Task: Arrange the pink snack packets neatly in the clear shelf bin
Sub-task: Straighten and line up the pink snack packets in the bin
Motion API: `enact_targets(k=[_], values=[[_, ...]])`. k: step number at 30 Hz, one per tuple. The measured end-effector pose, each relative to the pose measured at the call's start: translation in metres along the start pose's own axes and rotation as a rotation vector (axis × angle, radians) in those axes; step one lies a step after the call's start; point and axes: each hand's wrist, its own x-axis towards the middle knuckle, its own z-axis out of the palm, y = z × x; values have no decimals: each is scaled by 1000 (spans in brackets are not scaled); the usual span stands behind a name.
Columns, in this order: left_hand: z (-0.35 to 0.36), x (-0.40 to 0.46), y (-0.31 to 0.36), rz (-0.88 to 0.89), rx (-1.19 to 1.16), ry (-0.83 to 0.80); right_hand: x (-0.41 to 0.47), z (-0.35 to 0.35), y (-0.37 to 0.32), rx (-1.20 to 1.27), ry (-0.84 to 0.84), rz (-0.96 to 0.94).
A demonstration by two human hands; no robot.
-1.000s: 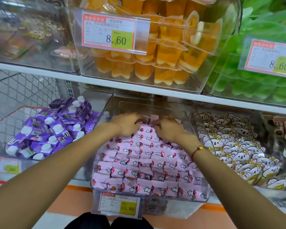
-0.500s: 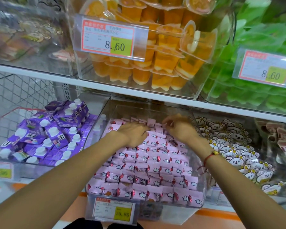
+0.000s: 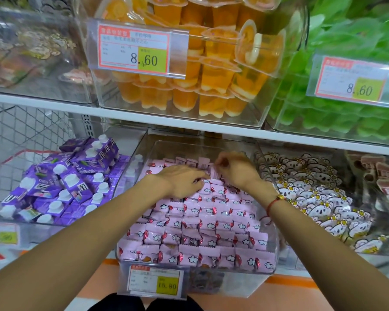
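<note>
Pink snack packets (image 3: 211, 223) with white cloud prints lie in overlapping rows inside the clear shelf bin (image 3: 265, 269) on the lower shelf. Both hands reach to the back rows. My left hand (image 3: 184, 181) lies palm down on the packets, its fingertips curled at a packet near the middle. My right hand (image 3: 236, 168) is raised a little behind it, fingers bent and pinching the top edge of an upright pink packet (image 3: 213, 173). The packets under both hands are hidden.
Purple cartons (image 3: 63, 187) fill the bin to the left; koala-print packets (image 3: 323, 198) fill the bin to the right. The upper shelf (image 3: 189, 124) hangs close above, carrying bins of orange jelly cups (image 3: 202, 70) and green sweets (image 3: 346, 117). A price tag (image 3: 155, 281) hangs on the bin's front.
Both hands stay at the back rows. My left hand has slid slightly right and nearer, my right hand has drawn in towards it. The camera has shifted a little.
</note>
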Motion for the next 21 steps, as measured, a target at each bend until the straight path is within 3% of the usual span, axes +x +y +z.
enact_targets(k=[6,8,11,13,17,19,21], values=[[-2,4,3,-13,-29,3,-9,-15,-15,491,225,164],[-1,1,1,-31,-161,16,-19,-19,-17,632,360,222],[-4,-7,-3,-114,-453,310,-36,-25,-17,874,523,330],[-8,-15,3,-65,-581,469,-42,-27,-17,1004,512,414],[-13,-29,27,108,-598,468,-47,-28,-21,1234,396,508],[-21,-32,28,122,-565,507,-49,-32,-23,1337,308,508],[-30,-35,23,51,-704,433,-49,-39,-19,1333,234,493]])
